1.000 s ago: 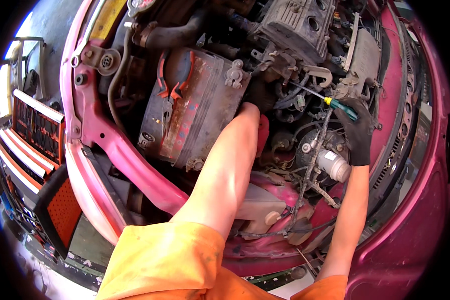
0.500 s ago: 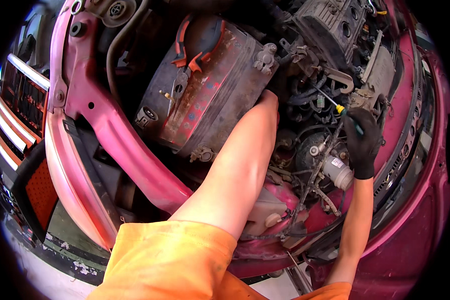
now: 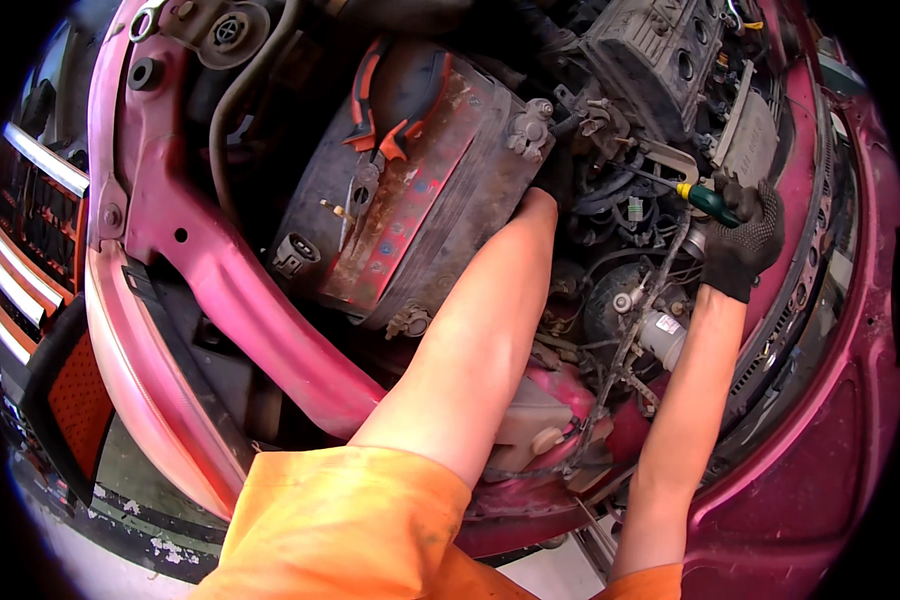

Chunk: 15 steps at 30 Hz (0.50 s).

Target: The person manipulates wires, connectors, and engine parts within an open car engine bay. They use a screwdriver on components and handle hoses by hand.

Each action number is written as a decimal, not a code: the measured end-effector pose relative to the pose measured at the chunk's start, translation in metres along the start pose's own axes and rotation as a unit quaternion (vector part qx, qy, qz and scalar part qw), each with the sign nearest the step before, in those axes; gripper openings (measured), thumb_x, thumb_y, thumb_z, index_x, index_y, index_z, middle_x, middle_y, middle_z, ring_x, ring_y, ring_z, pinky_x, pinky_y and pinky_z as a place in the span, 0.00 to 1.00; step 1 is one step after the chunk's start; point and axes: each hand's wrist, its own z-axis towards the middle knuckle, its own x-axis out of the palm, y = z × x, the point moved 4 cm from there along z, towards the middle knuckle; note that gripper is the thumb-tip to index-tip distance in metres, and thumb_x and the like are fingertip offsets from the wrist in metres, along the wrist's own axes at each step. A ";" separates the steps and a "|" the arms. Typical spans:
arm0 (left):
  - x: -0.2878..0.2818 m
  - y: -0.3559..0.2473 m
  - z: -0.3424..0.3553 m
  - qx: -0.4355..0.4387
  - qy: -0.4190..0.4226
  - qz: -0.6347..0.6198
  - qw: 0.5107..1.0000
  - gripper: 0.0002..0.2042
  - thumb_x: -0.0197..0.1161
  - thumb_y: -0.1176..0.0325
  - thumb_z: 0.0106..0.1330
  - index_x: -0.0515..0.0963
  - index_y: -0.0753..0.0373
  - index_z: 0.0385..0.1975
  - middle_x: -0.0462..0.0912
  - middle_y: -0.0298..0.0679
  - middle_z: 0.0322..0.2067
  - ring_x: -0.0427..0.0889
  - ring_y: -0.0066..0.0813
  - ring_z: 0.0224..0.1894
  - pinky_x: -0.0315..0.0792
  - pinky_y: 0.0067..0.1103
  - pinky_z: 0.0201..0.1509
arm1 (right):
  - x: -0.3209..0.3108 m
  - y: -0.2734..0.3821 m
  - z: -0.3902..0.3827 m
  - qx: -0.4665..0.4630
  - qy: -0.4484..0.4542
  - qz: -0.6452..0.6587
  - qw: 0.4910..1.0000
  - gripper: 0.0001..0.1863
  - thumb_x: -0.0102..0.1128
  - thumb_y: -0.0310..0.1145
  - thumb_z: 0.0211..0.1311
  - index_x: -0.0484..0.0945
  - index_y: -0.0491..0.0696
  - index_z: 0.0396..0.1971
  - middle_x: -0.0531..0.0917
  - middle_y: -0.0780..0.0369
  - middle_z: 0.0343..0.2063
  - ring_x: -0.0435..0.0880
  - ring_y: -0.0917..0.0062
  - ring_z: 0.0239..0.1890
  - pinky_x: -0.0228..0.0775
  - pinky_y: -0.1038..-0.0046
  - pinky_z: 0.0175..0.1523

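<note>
In a black glove, my right hand (image 3: 745, 235) grips a screwdriver (image 3: 708, 203) with a dark green handle and a yellow collar. Its thin shaft points left, in among the hoses and wiring of the engine bay. My left arm reaches down past the right side of a dusty car battery (image 3: 450, 150). The left hand (image 3: 560, 178) is sunk in the dark gap there, so its fingers are hidden. Red-and-black handled pliers (image 3: 370, 170) lie on top of the battery.
The engine's dirty cover (image 3: 645, 60) rises at the upper right. A pink body rail (image 3: 240, 270) curves along the left, beside a headlight (image 3: 160, 370). Below my right hand sits a pale cylindrical reservoir (image 3: 662, 335). An orange-and-black tool cabinet (image 3: 40, 230) stands at far left.
My right hand has turned and moved slightly up and right, showing more of the green screwdriver handle. The left arm stays deep beside the battery. The whole view has shifted a little.
</note>
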 end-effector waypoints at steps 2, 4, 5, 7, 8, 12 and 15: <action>-0.018 0.005 0.015 0.009 0.009 0.011 1.000 0.11 0.60 0.69 0.56 0.79 0.58 0.40 0.80 0.34 0.29 0.76 0.21 0.24 0.65 0.16 0.21 | 0.009 0.006 -0.012 0.144 -0.065 0.180 0.971 0.17 0.53 0.35 0.61 0.75 0.33 0.39 0.59 0.68 0.14 0.66 0.77 0.25 0.67 0.65 0.51; -0.024 0.001 0.019 0.016 0.014 0.025 0.999 0.10 0.60 0.69 0.57 0.79 0.59 0.39 0.79 0.34 0.27 0.75 0.21 0.22 0.62 0.16 0.18 | 0.022 0.019 -0.029 0.185 -0.091 0.295 0.933 0.20 0.54 0.32 0.59 0.73 0.30 0.43 0.65 0.65 0.17 0.70 0.75 0.28 0.68 0.64 0.51; -0.018 0.005 0.013 0.005 0.021 0.036 0.999 0.10 0.59 0.69 0.58 0.79 0.59 0.38 0.79 0.33 0.26 0.74 0.20 0.21 0.61 0.15 0.17 | 0.005 0.002 -0.041 0.166 -0.104 0.277 0.941 0.18 0.56 0.29 0.57 0.74 0.31 0.43 0.70 0.60 0.22 0.74 0.72 0.33 0.70 0.64 0.49; -0.019 0.006 0.009 -0.020 0.005 0.043 0.999 0.09 0.59 0.68 0.59 0.79 0.59 0.38 0.79 0.33 0.27 0.74 0.20 0.22 0.62 0.16 0.18 | 0.006 0.004 -0.036 0.153 -0.008 0.384 0.911 0.19 0.52 0.31 0.60 0.73 0.30 0.44 0.73 0.58 0.23 0.75 0.71 0.36 0.71 0.64 0.52; -0.017 0.007 0.006 -0.026 0.004 0.040 0.999 0.09 0.58 0.68 0.59 0.79 0.59 0.38 0.79 0.33 0.27 0.74 0.20 0.22 0.63 0.16 0.19 | 0.006 0.006 -0.035 0.153 0.038 0.430 0.889 0.20 0.50 0.32 0.61 0.72 0.29 0.45 0.74 0.57 0.24 0.76 0.70 0.37 0.71 0.64 0.54; -0.012 0.002 -0.006 -0.017 0.003 0.027 0.999 0.09 0.58 0.68 0.60 0.79 0.58 0.38 0.78 0.33 0.27 0.74 0.20 0.23 0.64 0.16 0.20 | -0.003 -0.030 -0.001 0.170 -0.079 0.387 0.903 0.15 0.50 0.39 0.55 0.78 0.43 0.31 0.65 0.66 0.12 0.71 0.70 0.24 0.69 0.54 0.54; -0.006 0.010 -0.005 -0.029 0.007 0.020 0.999 0.08 0.58 0.68 0.60 0.78 0.58 0.38 0.78 0.33 0.28 0.74 0.19 0.24 0.64 0.17 0.21 | -0.002 -0.032 0.012 0.220 0.051 0.439 0.869 0.14 0.54 0.45 0.50 0.77 0.49 0.27 0.67 0.66 0.14 0.72 0.69 0.24 0.68 0.49 0.53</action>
